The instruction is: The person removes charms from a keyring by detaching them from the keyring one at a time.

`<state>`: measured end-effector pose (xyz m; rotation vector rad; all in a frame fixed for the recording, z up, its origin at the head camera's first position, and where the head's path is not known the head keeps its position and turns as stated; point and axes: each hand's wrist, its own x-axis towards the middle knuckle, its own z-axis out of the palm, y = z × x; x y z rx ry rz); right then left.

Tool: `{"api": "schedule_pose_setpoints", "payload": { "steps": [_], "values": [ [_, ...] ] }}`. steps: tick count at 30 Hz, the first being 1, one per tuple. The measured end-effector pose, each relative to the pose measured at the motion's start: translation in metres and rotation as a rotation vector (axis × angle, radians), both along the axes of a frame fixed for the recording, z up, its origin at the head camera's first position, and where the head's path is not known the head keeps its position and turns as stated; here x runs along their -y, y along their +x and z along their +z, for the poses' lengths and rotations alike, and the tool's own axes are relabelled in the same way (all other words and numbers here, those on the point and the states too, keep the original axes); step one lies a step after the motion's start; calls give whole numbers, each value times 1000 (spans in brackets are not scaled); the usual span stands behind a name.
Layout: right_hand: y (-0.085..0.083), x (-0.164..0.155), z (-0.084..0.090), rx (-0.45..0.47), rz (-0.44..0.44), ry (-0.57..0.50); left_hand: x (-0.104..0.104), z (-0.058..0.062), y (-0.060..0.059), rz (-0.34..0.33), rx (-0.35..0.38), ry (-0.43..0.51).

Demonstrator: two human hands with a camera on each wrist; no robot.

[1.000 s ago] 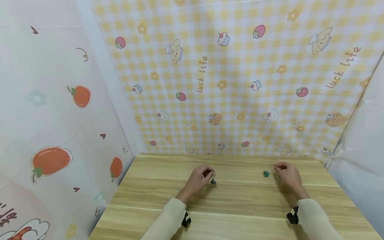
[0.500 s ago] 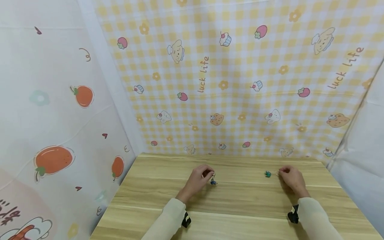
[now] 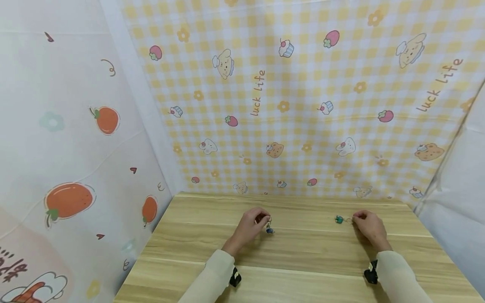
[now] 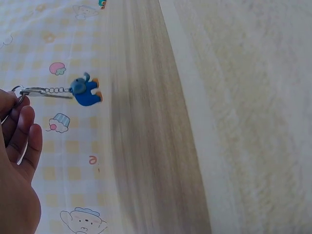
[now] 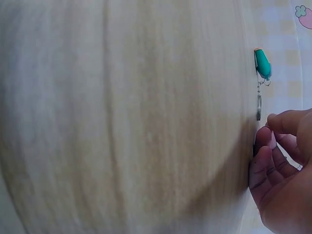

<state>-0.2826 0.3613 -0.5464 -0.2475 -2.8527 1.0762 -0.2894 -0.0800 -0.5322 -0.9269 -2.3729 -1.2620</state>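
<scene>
Blue keychain (image 3: 269,229): I see a small blue elephant-like charm with orange feet (image 4: 86,91), on a short metal chain and ring; it hangs from the left hand's fingertips, just above the table.
Green keychain (image 3: 338,219): I see a small teal charm with an orange tip (image 5: 262,63), chain and ring trailing; it lies flat on the table beside the right hand's fingertips.

left hand (image 4: 17,161) pinches blue elephant keychain (image 4: 85,91).
</scene>
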Motion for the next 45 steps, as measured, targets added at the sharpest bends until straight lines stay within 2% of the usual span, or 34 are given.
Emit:
{"api": "schedule_pose_setpoints", "payload": {
  "steps": [5, 12, 17, 22, 27, 33, 45],
  "values": [
    [0, 0, -1, -9, -9, -3, -1, 1, 0, -4, 12, -4],
    [-1, 17, 3, -91, -5, -33, -2, 2, 0, -9, 17, 1],
    [-4, 50, 13, -166, 70, -81, -3, 3, 0, -12, 11, 14],
    [-4, 90, 19, -213, 197, -144, -4, 4, 0, -23, 18, 21],
    [-1, 127, 22, -204, 306, -201, -5, 3, -1, -29, 17, 26],
    [5, 164, 23, -164, 384, -256, -7, 5, -2, -22, 40, 4],
    [17, 208, 17, -148, 506, -330, -13, 4, 0, -17, 29, 18]
  ]
}}
